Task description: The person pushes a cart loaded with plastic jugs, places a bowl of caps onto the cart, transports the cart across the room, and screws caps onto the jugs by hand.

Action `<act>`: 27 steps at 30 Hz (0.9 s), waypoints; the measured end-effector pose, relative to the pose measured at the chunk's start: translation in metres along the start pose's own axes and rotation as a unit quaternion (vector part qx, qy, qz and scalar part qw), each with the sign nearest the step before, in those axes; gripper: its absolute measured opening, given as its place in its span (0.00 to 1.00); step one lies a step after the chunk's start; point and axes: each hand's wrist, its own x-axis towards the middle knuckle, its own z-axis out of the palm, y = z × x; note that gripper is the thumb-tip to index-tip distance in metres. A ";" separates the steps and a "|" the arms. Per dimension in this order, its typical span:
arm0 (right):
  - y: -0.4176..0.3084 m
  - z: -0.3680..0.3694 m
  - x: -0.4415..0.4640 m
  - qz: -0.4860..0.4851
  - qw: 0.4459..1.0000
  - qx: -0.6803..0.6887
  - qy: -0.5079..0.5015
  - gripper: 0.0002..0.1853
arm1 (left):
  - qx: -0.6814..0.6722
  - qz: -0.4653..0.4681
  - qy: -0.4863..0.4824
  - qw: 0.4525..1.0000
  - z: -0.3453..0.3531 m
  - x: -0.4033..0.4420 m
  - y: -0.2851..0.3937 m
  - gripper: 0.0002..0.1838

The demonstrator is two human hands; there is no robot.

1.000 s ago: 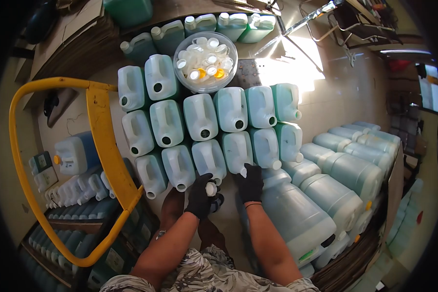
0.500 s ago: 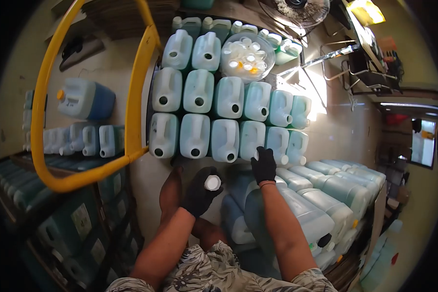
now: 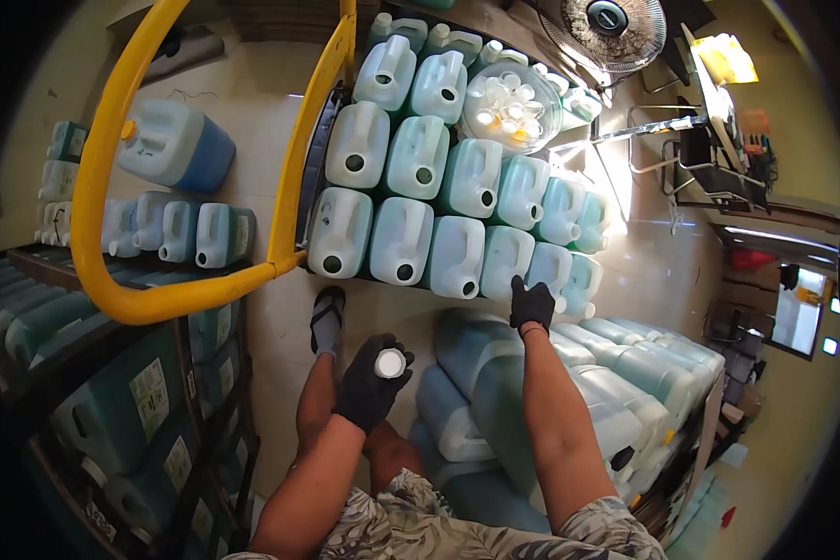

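My left hand (image 3: 373, 381), in a black glove, is closed around a white cap (image 3: 390, 363) whose round face points up; whether more caps lie beneath is hidden. My right hand (image 3: 532, 305), gloved too, has its fingers closed at the mouth end of a translucent jug (image 3: 508, 252) in the nearest row. The glove covers that mouth, so what the fingers grip there is hidden. Beside it stands a jug with an uncapped dark mouth (image 3: 469, 288). Behind the rows, a clear round tub (image 3: 555, 117) holds many white caps and a few orange ones.
A yellow tubular frame (image 3: 294, 177) rises at the left of the jugs. Large jugs (image 3: 616, 401) lie stacked at my right; a rack (image 3: 173, 345) of filled jugs stands at left. A blue-filled jug (image 3: 173, 149) sits beyond the frame. A fan (image 3: 609, 21) stands at the back.
The view has shifted, so the jug rows appear further right and higher. My left hand sits lower and further left in the picture, still with the cap. My right hand stays at the same jug.
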 end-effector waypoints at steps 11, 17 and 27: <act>0.033 -0.010 0.003 -0.295 0.951 -0.093 0.002 0.24 | -0.182 -0.127 0.015 0.975 0.010 0.015 0.024 0.13; 0.014 -0.023 -0.009 -0.262 0.960 0.013 0.097 0.24 | 0.185 0.117 -0.096 0.971 0.022 0.015 0.026 0.16; -0.004 -0.025 -0.007 -0.091 0.981 -0.117 -0.122 0.23 | 0.276 0.167 -0.106 0.941 0.025 0.042 0.029 0.26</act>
